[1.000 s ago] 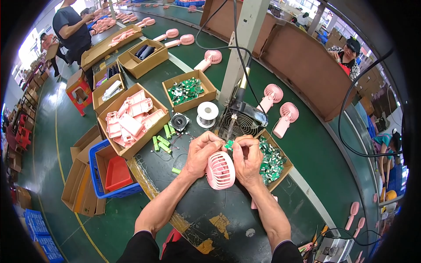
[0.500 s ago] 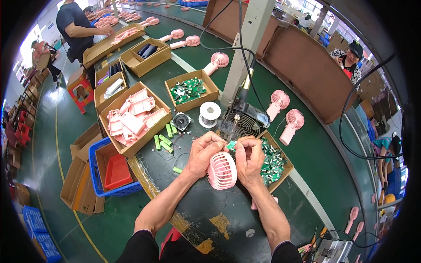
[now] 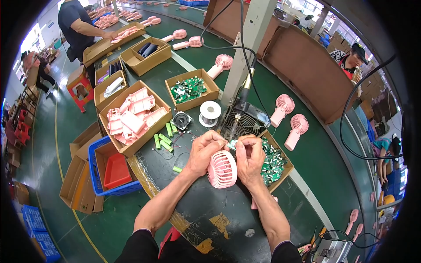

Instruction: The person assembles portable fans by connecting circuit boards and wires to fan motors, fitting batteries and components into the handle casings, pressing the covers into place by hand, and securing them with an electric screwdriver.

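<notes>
- Just changed: the small circuit board (image 3: 232, 143) now showed a paler face, where it'd been greener a sec ago; prob. a slight tilt. Hands hardly shifted. To me that meant fine wire-and-board work was mid-way, w/ a steady hold the main need.
- R hand (image 3: 250, 160): thumb + finger pinching the board's edge.
- L hand (image 3: 203, 152): fingertips pressed together right by the board; couldn't tell what was btwn them. Pink fan head (image 3: 222, 170) sat against it, low btwn both hands.
- Soldering iron (image 3: 237, 117) pointed down just above the board; couldn't tell if tip touched.
- Also changed: two pink fans (image 3: 285, 104) (image 3: 299, 124) had slid along the green belt (image 3: 318, 151), so the line was prob. running.
- Tabletop (image 3: 204, 204): dark, scuffed, w/ torn tape. White spool (image 3: 210, 109), round black part (image 3: 181, 120) & green cells (image 3: 165, 140) beyond L hand; box of boards (image 3: 288, 168) beside R hand; box of pink shells (image 3: 149, 136) to the left.
- Room: person in dark top (image 3: 72, 22), far left, now had a hand at a long box; co-worker in cap (image 3: 351, 61), far right, had head bent lower. Blue crate (image 3: 94, 171) stood left of the tabletop.
</notes>
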{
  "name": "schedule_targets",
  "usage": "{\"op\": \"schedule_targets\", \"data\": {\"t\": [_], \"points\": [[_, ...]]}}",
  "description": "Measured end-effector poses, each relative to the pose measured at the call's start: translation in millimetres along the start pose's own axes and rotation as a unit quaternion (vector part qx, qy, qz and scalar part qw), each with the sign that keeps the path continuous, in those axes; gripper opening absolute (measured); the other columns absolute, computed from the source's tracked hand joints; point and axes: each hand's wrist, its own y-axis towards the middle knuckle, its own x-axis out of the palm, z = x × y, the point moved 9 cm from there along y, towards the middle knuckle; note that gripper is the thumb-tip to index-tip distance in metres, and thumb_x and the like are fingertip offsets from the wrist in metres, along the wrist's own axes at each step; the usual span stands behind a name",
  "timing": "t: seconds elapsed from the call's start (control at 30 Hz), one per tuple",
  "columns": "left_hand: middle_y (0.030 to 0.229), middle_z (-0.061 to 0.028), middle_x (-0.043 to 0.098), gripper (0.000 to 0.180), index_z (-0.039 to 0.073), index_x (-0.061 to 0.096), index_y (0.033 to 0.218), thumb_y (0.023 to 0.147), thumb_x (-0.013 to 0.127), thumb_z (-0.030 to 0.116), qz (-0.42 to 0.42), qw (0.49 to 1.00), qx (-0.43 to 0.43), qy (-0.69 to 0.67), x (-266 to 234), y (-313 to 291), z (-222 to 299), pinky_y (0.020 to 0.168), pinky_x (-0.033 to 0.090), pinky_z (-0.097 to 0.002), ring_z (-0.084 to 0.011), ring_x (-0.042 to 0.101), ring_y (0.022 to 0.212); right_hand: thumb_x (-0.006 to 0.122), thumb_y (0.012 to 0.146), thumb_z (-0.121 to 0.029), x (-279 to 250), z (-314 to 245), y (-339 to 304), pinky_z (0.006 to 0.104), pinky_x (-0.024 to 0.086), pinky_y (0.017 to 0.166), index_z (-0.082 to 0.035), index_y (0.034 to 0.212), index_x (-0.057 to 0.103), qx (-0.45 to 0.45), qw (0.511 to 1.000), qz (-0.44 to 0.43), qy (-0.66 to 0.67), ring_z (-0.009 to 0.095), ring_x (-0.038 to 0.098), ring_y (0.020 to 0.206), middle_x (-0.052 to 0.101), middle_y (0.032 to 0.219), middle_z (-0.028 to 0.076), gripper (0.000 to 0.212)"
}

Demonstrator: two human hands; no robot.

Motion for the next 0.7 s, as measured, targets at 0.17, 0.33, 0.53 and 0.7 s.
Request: {"op": "schedule_targets", "data": {"t": [0.17,0.33,0.53,0.7], "points": [[0.083,-0.0096,0.066,0.008,0.000,0.057,0.093,0.093,0.052,0.006,0.001,1.000,0.002,0.007,-1.1,0.4,1.4,0.065,0.052,-0.0253,-0.0123,0.064,0.072,0.057,0.092,0.000,1.1,1.7,-0.1,0.0228,0.045,0.057,0.001,0.095,0.045,0.006,1.000,-0.005,0.001,0.009,0.050,0.067,0.059,0.089,0.011,0.012],[0.083,-0.0070,0.066,0.009,-0.001,0.059,0.092,0.093,0.054,0.007,0.000,1.000,0.005,0.002,-1.2,0.4,3.2,0.065,0.051,-0.0231,-0.0079,0.061,0.071,0.057,0.092,0.000,1.4,-0.5,0.8,0.0227,0.045,0.058,0.001,0.095,0.045,-0.001,1.000,-0.008,-0.004,0.009,0.051,0.067,0.059,0.088,0.010,0.012],[0.083,-0.0072,0.067,0.009,-0.001,0.059,0.092,0.093,0.054,0.007,0.001,1.000,-0.003,-0.005,-0.3,-0.1,3.0,0.066,0.051,-0.0237,-0.0081,0.061,0.072,0.057,0.092,0.000,1.6,-0.3,0.8,0.0226,0.045,0.058,0.001,0.094,0.046,-0.002,1.000,-0.011,-0.004,0.009,0.051,0.068,0.058,0.088,0.011,0.012],[0.084,-0.0074,0.067,0.009,-0.001,0.059,0.092,0.093,0.054,0.007,0.000,1.000,-0.001,-0.004,-0.5,0.8,3.8,0.066,0.051,-0.0239,-0.0084,0.061,0.072,0.058,0.092,0.001,1.3,-1.8,1.8,0.0225,0.046,0.058,0.001,0.094,0.046,-0.009,1.000,-0.011,-0.009,0.010,0.051,0.068,0.059,0.088,0.011,0.012]]}}
